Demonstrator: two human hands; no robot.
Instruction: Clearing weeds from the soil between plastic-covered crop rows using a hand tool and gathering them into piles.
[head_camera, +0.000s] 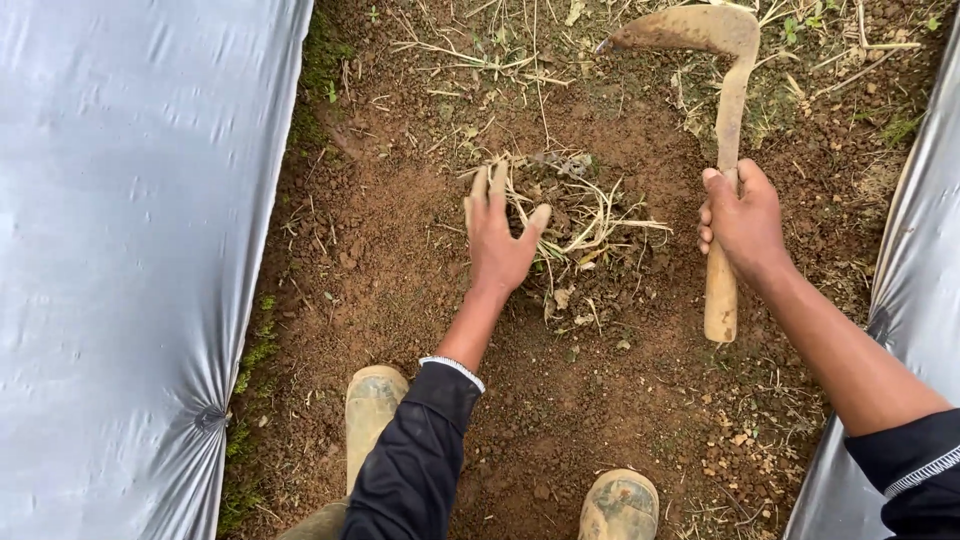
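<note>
While the right hand (745, 222) is closed firmly around the pale wooden handle of a rusty curved sickle (722, 120), the left hand (497, 240) rests with spread fingers on a small clump of dry, straw-coloured uprooted weeds (585, 215) lying on the brown loose soil (420, 260). This hand is open and does not yet hold the stalks; its fingertips only touch the near-left part of the clump. The sickle stands upright to the right of the clump, its blade hooking over to the left beyond it, well apart from the left fingers. To do this well, I think the fingers should close low around the stalks, and the blade should stay away from them. Outward from the hands, grey plastic sheets (130, 250) cover the beds on both sides, so the furrow is narrow. Two muddy rubber boots (372, 405) stand just below the arms. Scattered dry stems and small green weeds lie beyond the blade.
</note>
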